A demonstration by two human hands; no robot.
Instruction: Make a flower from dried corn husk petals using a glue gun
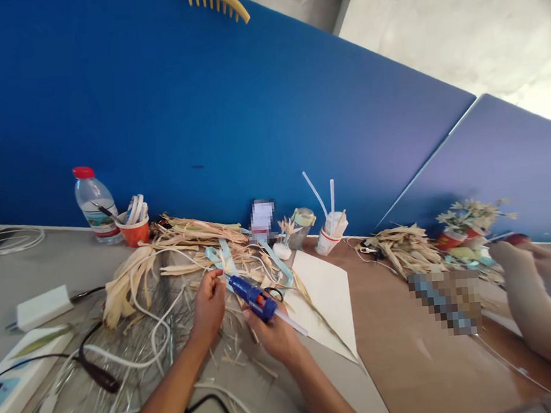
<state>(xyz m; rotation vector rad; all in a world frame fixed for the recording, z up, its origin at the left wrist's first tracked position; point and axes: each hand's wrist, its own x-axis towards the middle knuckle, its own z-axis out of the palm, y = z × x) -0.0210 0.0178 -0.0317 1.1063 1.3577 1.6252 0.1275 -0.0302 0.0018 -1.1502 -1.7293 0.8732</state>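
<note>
My right hand is wrapped round a blue hot glue gun, with a translucent glue stick poking from its rear. The gun's nozzle points left, toward the fingertips of my left hand. Those fingers are curled in a pinch close to the nozzle; whatever they hold is too small to make out. Behind both hands lie dried corn husks and a light blue ribbon. A white sheet of paper lies right of the gun, with a long thin husk strip across it.
At left are white cables, a power strip, a white adapter, a bottle and a red cup. A cup with glue sticks stands by the blue partition. Another person's arm is at right.
</note>
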